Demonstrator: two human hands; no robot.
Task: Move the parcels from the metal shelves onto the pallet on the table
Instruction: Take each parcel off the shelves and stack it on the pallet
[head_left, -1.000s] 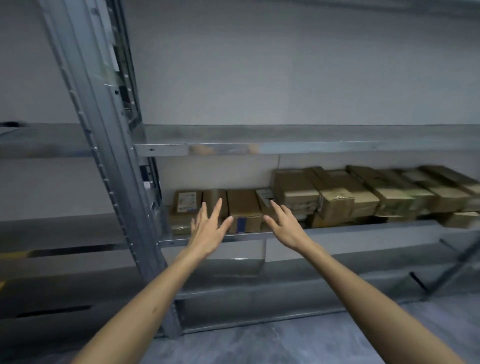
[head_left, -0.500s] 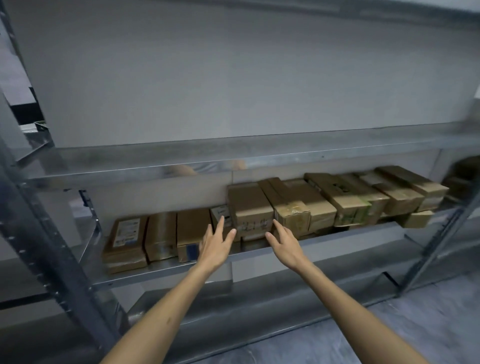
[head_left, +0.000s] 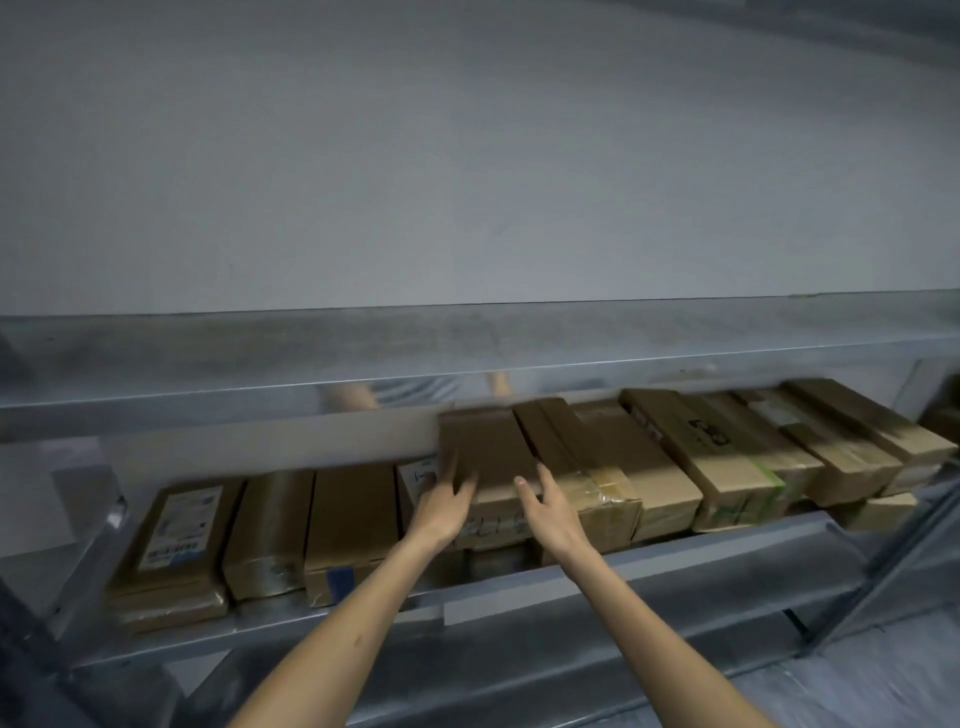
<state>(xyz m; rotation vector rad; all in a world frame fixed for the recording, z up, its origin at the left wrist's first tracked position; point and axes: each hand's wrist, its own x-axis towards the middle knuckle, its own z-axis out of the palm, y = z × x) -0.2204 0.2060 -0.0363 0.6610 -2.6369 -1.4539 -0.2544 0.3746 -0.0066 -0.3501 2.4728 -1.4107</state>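
**A:** What has changed over the last second?

**B:** Both arms have reached further in. A second ago the hands hung in the air short of the metal shelf (head_left: 675, 551); now they bracket one brown parcel (head_left: 485, 457) in the middle of the row. It sits raised on other boxes, touching the taped parcel (head_left: 608, 483) on its right.

**A:** So the pick has started?

**B:** I'd judge it is only starting, since nothing is lifted yet and the pallet is out of view.

**A:** And the fingers?

**B:** The left hand (head_left: 441, 512) has straight fingers laid along the parcel's left edge. The right hand (head_left: 550, 512) is spread too, thumb out, over the front right corner by the seam with the taped parcel. Neither hand curls round anything — with the blur, I cannot tell how firmly they press
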